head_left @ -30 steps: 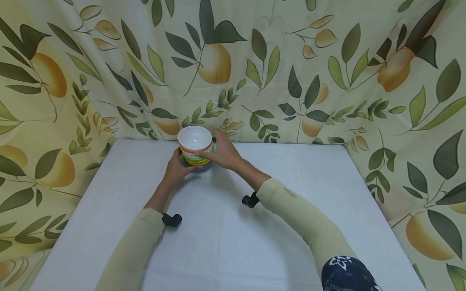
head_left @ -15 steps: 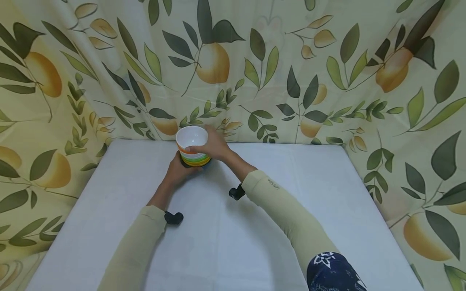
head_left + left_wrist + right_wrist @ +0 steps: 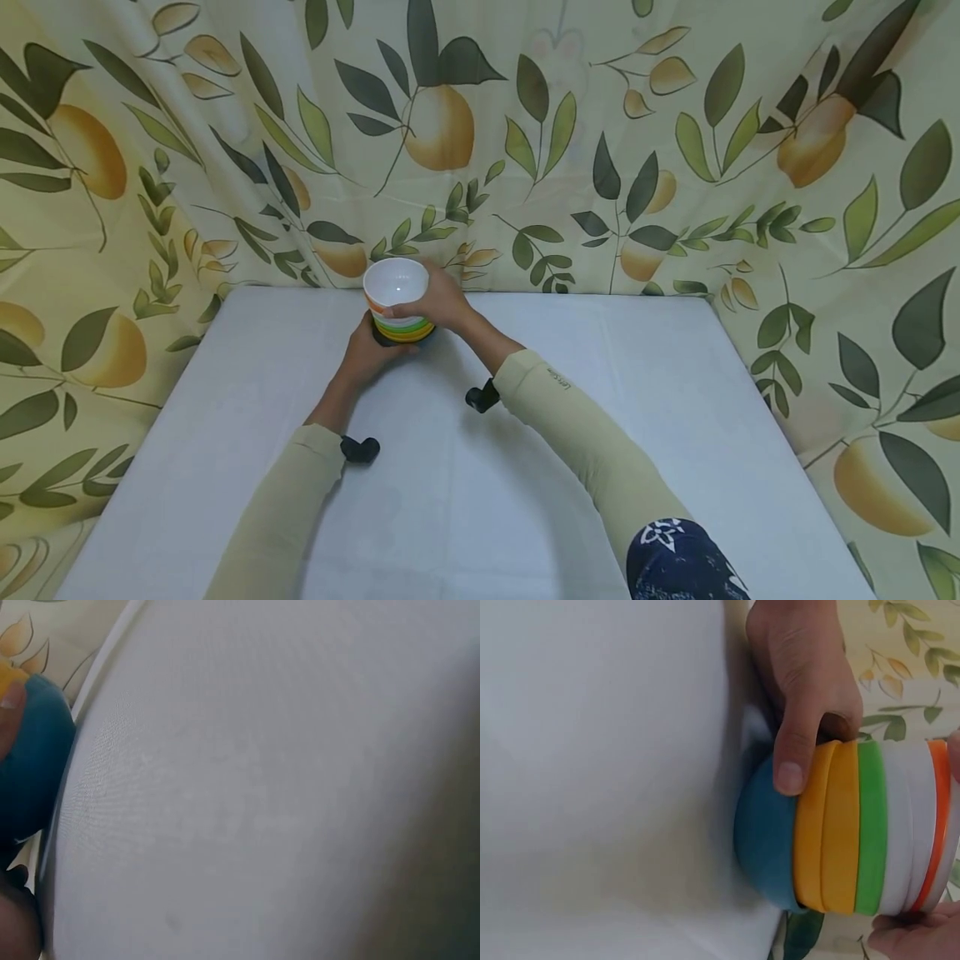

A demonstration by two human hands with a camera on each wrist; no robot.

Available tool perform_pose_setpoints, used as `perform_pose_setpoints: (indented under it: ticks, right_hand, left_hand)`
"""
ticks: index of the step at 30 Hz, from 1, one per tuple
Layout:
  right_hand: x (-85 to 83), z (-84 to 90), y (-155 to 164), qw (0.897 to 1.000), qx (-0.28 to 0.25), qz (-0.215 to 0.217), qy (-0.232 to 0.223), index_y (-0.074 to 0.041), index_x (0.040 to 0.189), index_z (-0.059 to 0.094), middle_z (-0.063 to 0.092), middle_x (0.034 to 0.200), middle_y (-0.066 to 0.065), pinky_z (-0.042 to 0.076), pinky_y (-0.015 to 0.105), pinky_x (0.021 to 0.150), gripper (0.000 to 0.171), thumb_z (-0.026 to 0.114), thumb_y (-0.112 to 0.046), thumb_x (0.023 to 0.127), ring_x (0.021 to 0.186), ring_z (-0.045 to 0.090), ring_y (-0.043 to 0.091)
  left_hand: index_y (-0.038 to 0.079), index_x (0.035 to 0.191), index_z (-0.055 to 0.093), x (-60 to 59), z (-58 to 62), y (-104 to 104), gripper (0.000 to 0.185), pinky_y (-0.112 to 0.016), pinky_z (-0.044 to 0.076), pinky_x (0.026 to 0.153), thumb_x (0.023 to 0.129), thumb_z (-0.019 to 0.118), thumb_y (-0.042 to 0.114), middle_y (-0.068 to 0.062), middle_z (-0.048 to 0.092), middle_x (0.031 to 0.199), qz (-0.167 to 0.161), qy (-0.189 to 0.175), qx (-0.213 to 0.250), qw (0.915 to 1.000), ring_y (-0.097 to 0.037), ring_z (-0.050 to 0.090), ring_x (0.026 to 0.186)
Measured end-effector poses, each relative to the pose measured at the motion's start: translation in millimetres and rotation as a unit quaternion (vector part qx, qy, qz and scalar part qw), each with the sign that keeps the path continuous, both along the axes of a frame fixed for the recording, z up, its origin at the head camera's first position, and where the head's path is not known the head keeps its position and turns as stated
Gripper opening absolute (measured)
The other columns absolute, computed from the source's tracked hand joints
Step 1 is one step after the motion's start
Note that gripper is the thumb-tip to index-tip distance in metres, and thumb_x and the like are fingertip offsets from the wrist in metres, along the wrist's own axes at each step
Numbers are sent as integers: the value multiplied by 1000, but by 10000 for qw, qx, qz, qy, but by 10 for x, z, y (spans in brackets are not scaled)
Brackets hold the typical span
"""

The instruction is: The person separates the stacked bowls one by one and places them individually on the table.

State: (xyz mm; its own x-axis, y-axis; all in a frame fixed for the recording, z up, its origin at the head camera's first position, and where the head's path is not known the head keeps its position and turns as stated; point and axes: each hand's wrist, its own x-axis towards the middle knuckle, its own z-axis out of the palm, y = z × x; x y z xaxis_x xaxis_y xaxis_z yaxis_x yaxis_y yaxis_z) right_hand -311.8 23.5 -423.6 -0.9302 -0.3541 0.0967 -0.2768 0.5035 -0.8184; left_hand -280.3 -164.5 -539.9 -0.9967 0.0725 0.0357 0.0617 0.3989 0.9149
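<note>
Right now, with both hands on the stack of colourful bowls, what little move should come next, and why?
Probably lift the top bowl straight up with the right hand, which pinches the upper rims, while the left hand steadies the lower bowls. The bowls sit nested tightly, so pulling sideways might tip the stack.

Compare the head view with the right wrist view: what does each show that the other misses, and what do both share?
Only the head view shows the white inside of the top bowl, both beige sleeves and the whole white table. Only the right wrist view shows the blue bottom bowl and the left thumb pressed on the yellow band. Both show the stack of nested coloured plastic bowls gripped by the left hand and right hand, before the leaf-printed curtain.
</note>
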Motion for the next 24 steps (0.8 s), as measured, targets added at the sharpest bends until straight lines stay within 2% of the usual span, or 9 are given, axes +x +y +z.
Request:
perform_pose_setpoints:
  ticks: [10,17,24]
  right_hand:
    - [7,71,12,9994,-61,-222,-246,-4,153,44,58,141,12,54,43,103,95,94,-34,79,127,57,27]
    - [57,208,25,9989,-431,-83,-178,-7,151,47,60,138,10,55,45,100,91,95,-30,78,123,58,25]
    - [89,282,32,9983,-559,-128,-105,-6,153,46,60,139,9,56,44,99,94,96,-29,77,123,59,25]
  left_hand:
    - [10,161,30,8,4,12,108,-53,31,124,79,95,37,-13,48,154,17,-58,54,10000,-33,43,144]
    - [10,160,30,16,24,19,108,-53,35,121,79,95,40,-14,49,152,2,-14,-38,10000,-33,46,141]
    - [11,161,30,33,27,27,106,-53,34,122,80,94,38,-13,48,153,-34,-11,39,10000,-32,45,141]
